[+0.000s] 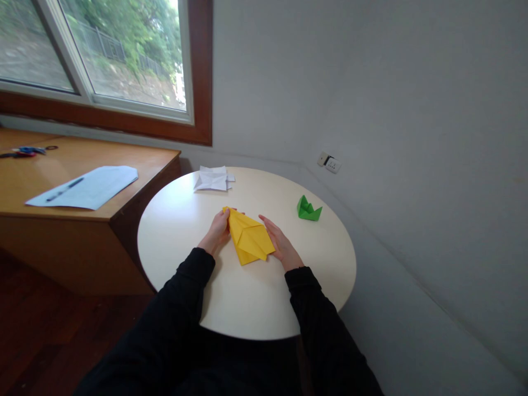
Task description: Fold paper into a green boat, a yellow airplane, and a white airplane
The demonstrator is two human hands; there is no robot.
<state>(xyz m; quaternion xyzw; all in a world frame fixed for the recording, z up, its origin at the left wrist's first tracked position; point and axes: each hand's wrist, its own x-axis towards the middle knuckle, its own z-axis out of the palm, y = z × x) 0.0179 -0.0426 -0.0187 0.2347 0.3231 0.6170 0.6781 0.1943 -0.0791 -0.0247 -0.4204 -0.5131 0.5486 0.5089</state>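
A folded sheet of yellow paper (249,239) is held up over the round table, creased into layered flaps. At its upper left corner my left hand (220,228) is closed, the thumb on the front and other fingers partly hidden behind. My right hand (281,245) is beside the paper's right edge, its visible fingers stretched out and apart. Part of that hand lies behind the paper's edge, and I cannot tell whether it bears any weight. A green folded paper boat (308,209) stands farther right on the table.
The round white table (247,319) has folded white paper (212,179) at its back. To the left, a wooden desk (136,201) holds white sheets (105,184), a pen (65,189) and scissors (31,150). A wall with an outlet (332,164) borders the right side.
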